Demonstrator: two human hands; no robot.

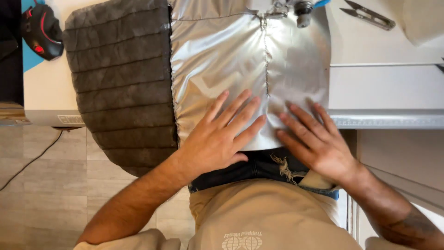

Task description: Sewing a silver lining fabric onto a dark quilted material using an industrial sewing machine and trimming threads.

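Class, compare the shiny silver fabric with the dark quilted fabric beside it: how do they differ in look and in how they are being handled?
The silver fabric is smooth and glossy; the dark quilted fabric is matte grey with padded horizontal ribs. The silver fabric carries one stitched seam running lengthwise; the quilted fabric shows many crosswise rows. Both hands, left hand and right hand, press flat on the silver fabric; neither touches the quilted fabric. Both lie on the white table, joined edge to edge.

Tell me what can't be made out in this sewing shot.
Head view:
- Sewing machine head: cut off by the top edge; needle not visible.
- Fabric under the left hand and right hand: covered by palms.
- Silver fabric near end: drops below the table edge.
- Thread snips: small, blades unclear.
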